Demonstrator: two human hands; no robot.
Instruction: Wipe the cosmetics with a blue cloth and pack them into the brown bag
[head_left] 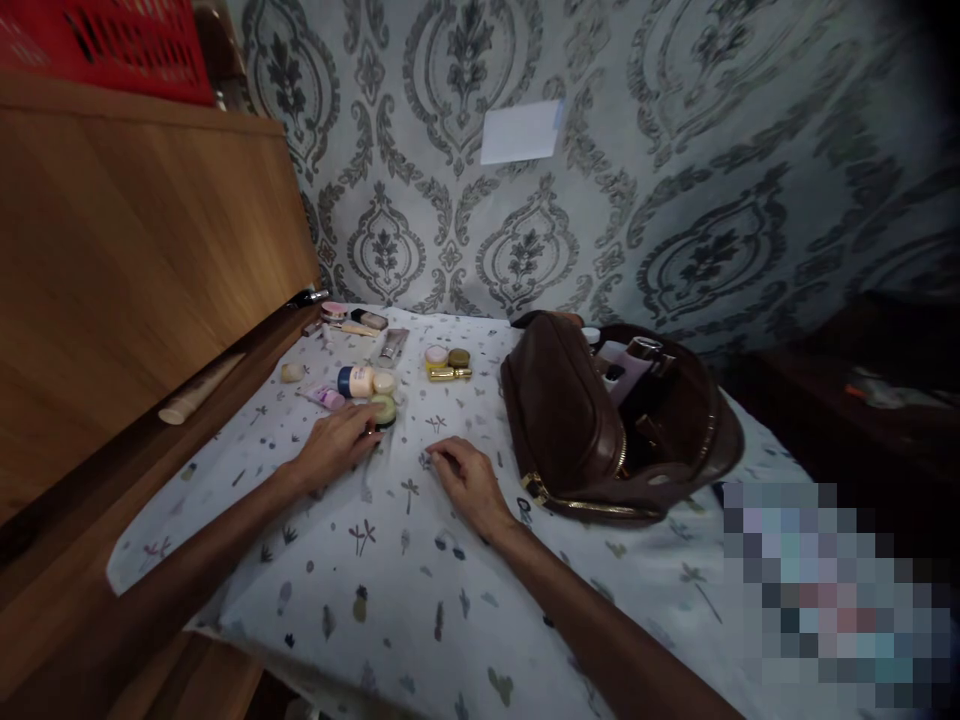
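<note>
My left hand (339,443) lies on the white patterned cloth (390,590), its fingertips closing on a small round green-lidded jar (384,408). My right hand (466,480) rests on the cloth a little to the right, fingers curled down with the tips pressed together on the fabric; nothing shows in them. An open brown zip bag (577,420) stands just right of my right hand, with several items inside. Behind the jar sit a small blue-and-cream bottle (354,380) and a pink tube (322,397).
More cosmetics lie at the back of the cloth: a gold-capped item (450,374), two small round pots (447,356), a silver tube (391,346). A wooden cabinet (135,260) flanks the left, with a red basket (112,45) on top. Patterned wallpaper rises behind.
</note>
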